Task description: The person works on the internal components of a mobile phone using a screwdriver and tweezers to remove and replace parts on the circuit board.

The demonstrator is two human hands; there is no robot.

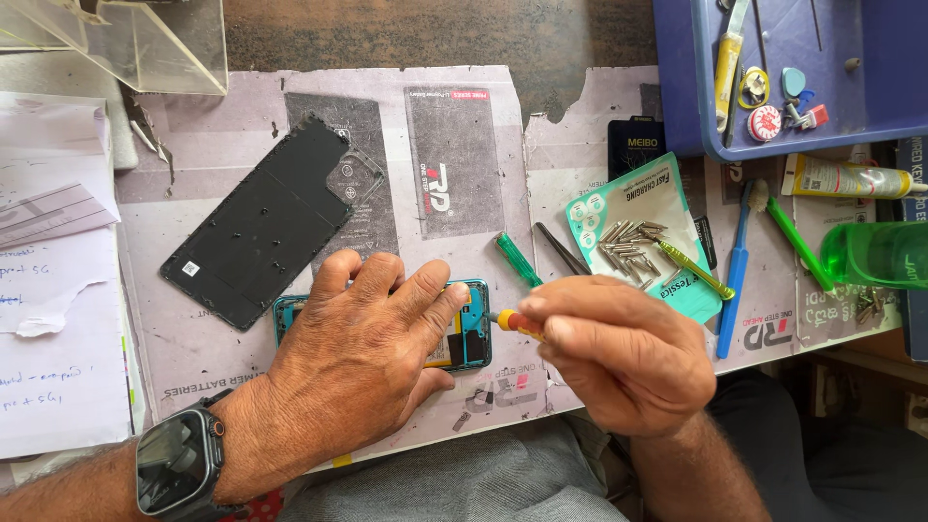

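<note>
My left hand (pixel 353 362) lies flat on an opened teal-framed phone (pixel 472 333), pressing it to the paper-covered bench; most of the phone is hidden under the palm. My right hand (pixel 619 353) pinches a small yellow-and-red handled screwdriver (pixel 512 323) whose tip points at the phone's right end. The phone's dark back cover (pixel 256 217) lies face down to the upper left, apart from both hands. A green-handled screwdriver (pixel 518 259) and black tweezers (pixel 563 249) lie just beyond my right hand.
A teal packet (pixel 667 290) holds several loose screwdriver bits and a green driver. A blue brush (pixel 737 275), a green brush (pixel 797 242), a glue tube (pixel 846 179) and a green bottle (pixel 875 253) sit right. A blue tray (pixel 696 106) of small tools stands upper right; papers (pixel 53 319) left.
</note>
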